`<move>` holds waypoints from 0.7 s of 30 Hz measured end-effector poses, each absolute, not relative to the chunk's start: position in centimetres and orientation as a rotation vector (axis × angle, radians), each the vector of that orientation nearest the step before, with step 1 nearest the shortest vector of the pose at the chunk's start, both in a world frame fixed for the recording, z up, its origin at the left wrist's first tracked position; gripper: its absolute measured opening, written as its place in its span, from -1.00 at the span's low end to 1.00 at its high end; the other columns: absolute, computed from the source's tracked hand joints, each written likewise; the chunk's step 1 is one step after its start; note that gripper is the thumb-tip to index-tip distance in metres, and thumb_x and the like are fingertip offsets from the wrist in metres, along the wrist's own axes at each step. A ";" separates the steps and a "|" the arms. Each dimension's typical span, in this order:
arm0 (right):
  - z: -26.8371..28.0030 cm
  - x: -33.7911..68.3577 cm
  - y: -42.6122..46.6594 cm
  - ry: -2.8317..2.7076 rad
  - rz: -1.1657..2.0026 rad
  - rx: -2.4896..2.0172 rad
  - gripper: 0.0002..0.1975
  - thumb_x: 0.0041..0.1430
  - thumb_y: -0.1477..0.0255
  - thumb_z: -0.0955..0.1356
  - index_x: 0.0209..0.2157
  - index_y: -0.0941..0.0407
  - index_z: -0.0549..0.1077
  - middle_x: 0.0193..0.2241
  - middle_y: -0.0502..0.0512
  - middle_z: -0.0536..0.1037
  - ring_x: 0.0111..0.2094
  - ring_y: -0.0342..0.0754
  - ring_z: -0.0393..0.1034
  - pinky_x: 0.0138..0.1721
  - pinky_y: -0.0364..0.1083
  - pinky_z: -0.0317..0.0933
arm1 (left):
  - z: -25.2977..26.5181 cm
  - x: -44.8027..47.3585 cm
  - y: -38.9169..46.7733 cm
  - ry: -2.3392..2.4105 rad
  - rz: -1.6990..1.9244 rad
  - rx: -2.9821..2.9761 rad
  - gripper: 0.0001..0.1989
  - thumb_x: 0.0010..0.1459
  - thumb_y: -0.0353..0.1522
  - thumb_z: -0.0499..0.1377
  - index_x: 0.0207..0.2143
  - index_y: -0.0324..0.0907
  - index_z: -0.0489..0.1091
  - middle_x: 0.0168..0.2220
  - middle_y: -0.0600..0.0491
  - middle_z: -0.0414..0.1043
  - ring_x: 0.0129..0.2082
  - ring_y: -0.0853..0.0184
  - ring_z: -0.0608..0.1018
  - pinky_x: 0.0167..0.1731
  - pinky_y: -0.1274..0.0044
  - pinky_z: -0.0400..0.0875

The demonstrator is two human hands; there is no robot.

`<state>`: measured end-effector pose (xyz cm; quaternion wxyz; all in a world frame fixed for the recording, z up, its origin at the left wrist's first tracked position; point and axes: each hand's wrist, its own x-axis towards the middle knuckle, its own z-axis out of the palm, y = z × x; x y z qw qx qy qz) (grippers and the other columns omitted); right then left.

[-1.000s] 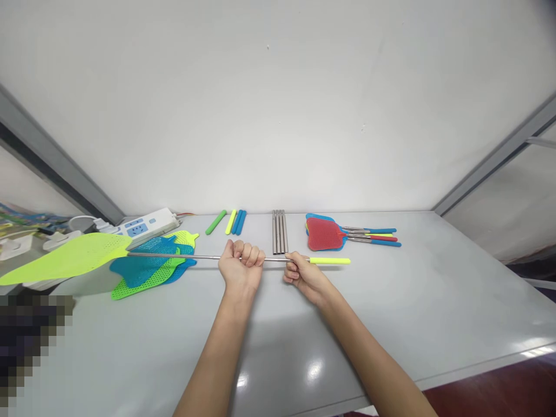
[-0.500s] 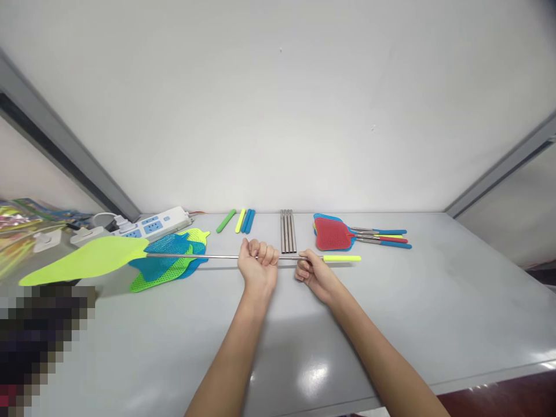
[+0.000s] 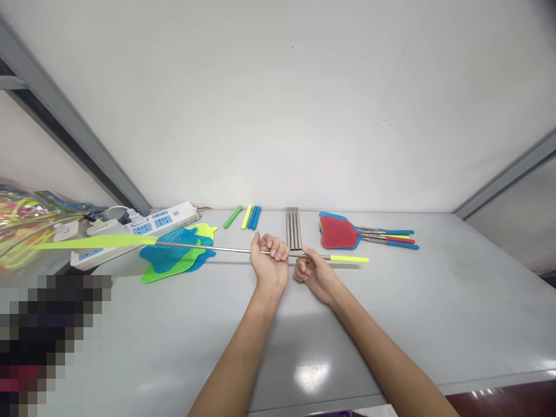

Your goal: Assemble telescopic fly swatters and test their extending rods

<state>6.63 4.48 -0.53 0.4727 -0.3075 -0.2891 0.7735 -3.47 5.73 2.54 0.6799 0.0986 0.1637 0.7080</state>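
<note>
A fly swatter [image 3: 204, 248] with a yellow head, a long thin metal rod and a yellow grip lies sideways across both hands, above the table. My left hand [image 3: 270, 260] is palm up, its fingers curled over the rod near the middle. Close beside it, my right hand [image 3: 316, 272] pinches the rod just left of the yellow grip [image 3: 350, 259]. The swatter's head [image 3: 99, 241] reaches far left and is seen nearly edge-on. Just behind the hands, several bare metal rods [image 3: 293, 229] lie side by side.
Loose blue and green swatter heads [image 3: 174, 255] are piled at left, by a white power strip [image 3: 167, 217]. Green, yellow and blue grips [image 3: 233, 216] lie at the back. Several swatters with a red head [image 3: 339, 233] on top are stacked at right. Plastic packaging [image 3: 26, 214] fills the far left.
The swatter's head has turned from broad to nearly edge-on as the rod rolled. My left hand has opened slightly and moved closer to the right. The whole view has shifted a little.
</note>
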 end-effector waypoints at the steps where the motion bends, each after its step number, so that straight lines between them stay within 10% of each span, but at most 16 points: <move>1: -0.5 6.6 4.5 -0.708 1.894 -0.743 -0.62 -0.02 0.26 0.24 -0.78 0.15 0.21 -0.82 -0.10 0.10 -0.73 -0.24 -0.06 -0.59 -0.14 -0.11 | 2.6 -3.4 5.7 0.368 1.585 0.227 -0.66 0.05 -0.25 -0.07 -0.71 -0.19 -0.02 -0.79 0.23 -0.14 -0.81 0.55 0.04 -0.77 0.64 -0.08; 21: -0.5 6.6 4.3 -0.777 1.866 -0.728 -0.65 -0.04 0.26 0.24 -0.75 0.16 0.28 -0.81 -0.06 0.17 -0.71 -0.23 -0.01 -0.61 -0.18 -0.11 | 2.7 -1.9 4.6 0.351 1.508 0.209 -0.65 0.03 -0.20 -0.08 -0.70 -0.19 0.01 -0.77 0.20 -0.11 -0.77 0.51 0.09 -0.71 0.61 -0.01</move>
